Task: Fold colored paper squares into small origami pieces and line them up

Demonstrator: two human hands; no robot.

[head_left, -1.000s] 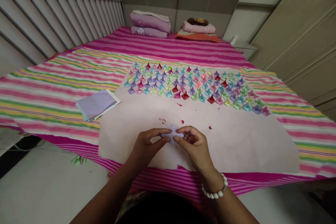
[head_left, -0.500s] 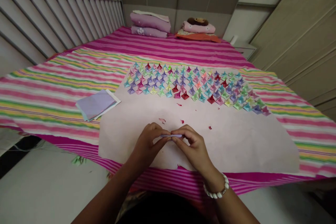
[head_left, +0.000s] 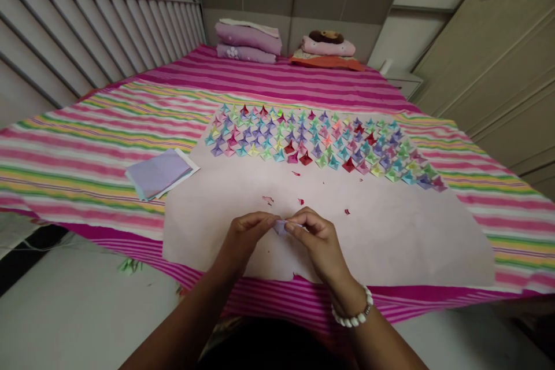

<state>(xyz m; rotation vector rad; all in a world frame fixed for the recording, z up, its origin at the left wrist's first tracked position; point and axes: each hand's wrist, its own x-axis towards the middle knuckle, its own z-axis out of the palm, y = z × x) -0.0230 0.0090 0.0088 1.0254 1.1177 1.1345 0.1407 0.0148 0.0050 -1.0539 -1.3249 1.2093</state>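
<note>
Lilac folded-paper piece, small and many-sided (head_left: 281, 228), is resting between my fingertips in the head view, over the near part of a broad, pale pinkish sheet (head_left: 390, 243); whether it is touching that sheet I cannot tell. My left hand (head_left: 243, 238) is pinching narrowly at its left end, thumb against forefinger. My right hand (head_left: 319, 237) is gripping its right side the same way, the other fingers curling behind. By my judgement I am handling something nearly weightless: thin paper, stiffer where layers are doubling along the folds, soft and easily dented across single faces, hardly slippery. Its points are probably the fragile parts, so holding by the layered edges at opposite sides is suiting it better than squeezing the middle. Farther off, rows of small multicoloured folded-paper pieces (head_left: 327, 140) are standing on the sheet, small dark-red scraps (head_left: 301, 202) are lying nearer me, and a lilac-topped stack of flat paper (head_left: 156, 172) is lying leftward, overlapping the sheet's edge.
</note>
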